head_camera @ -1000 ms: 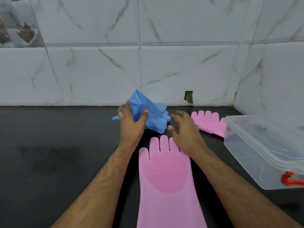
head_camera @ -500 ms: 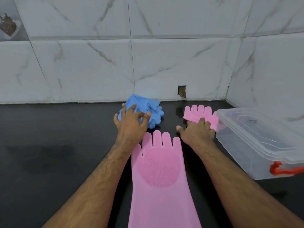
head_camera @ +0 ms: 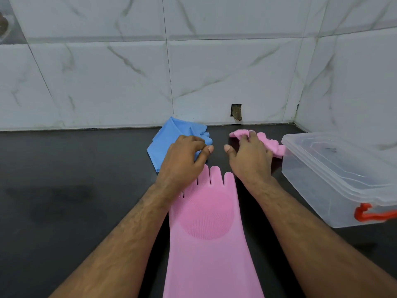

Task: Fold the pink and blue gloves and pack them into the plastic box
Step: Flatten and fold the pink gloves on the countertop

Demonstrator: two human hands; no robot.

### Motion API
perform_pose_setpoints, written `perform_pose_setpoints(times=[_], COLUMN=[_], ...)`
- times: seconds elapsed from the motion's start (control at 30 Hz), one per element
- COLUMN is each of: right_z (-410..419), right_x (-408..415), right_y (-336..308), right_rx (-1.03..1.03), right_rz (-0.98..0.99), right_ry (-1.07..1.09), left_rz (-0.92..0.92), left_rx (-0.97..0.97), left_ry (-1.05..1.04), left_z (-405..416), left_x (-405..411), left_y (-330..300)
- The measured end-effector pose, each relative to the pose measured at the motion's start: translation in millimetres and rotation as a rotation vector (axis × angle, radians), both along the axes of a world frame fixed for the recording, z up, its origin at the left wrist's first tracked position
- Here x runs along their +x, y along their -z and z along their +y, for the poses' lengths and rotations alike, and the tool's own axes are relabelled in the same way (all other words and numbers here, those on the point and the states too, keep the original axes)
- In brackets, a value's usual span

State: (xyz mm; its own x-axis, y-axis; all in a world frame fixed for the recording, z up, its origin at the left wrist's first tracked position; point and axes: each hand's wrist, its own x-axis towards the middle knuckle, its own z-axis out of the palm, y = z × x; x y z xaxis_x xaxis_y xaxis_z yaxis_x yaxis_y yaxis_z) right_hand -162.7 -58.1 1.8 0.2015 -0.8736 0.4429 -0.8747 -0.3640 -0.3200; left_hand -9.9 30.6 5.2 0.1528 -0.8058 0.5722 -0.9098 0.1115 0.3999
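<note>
1. Right hand [head_camera: 250, 160] gripped the far pink glove [head_camera: 269, 143]: fingers curled over its bristled finger end, which was lifted and bunched, thumb held free and pointing left
2. Left hand [head_camera: 182, 160] lay on the folded blue glove [head_camera: 169, 140], fingers bent over its near right part; whether they actually pinched the material could not be told, since the fingertips were hidden against the blue. Thumb extended to the right, clear of the glove
3. The two thumbs pointed toward each other, apart, above the fingertips of the near pink glove [head_camera: 206, 229]
4. Near pink glove lay flat, unfolded, palm-side scrubbing disc up, fingers toward the wall, cuff running off the lower frame edge between the forearms. Left wrist covered its left-most fingers
5. Blue glove sat folded near the wall, left of centre, on the black countertop [head_camera: 64, 190]
6. Far pink glove lay just beside the near left corner of the plastic box [head_camera: 335, 175]; contact with the box could not be confirmed
7. Plastic box stood at right on the countertop, clear, lid on, red latch [head_camera: 369, 214] at its near end. No glove was inside
8. Marble-pattern tiled wall [head_camera: 129, 72] behind, with a small rectangular hole [head_camera: 236, 111] at its base
</note>
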Motion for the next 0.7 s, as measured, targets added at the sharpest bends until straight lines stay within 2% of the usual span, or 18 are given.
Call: perform_pose_setpoints(times=[0.3,0.47,0.57,0.7], right_z=[20,27,28,28], right_x=[12,12,12,10], right_y=[-28,-33,-31,-30], right_rx=[-0.376,-0.511,-0.487,-0.51], right_rz=[-0.309,-0.481,-0.473,-0.357], right_ry=[-0.352,-0.403,-0.419,-0.401], left_rz=[0.208,0.327,0.377,0.315], left_rx=[-0.043,-0.106,-0.086,-0.154], left_ry=[-0.022,-0.029,-0.029,-0.075], left_z=[-3,-2,-3,-4], left_x=[1,10,12,10], left_y=[8,5,4,4])
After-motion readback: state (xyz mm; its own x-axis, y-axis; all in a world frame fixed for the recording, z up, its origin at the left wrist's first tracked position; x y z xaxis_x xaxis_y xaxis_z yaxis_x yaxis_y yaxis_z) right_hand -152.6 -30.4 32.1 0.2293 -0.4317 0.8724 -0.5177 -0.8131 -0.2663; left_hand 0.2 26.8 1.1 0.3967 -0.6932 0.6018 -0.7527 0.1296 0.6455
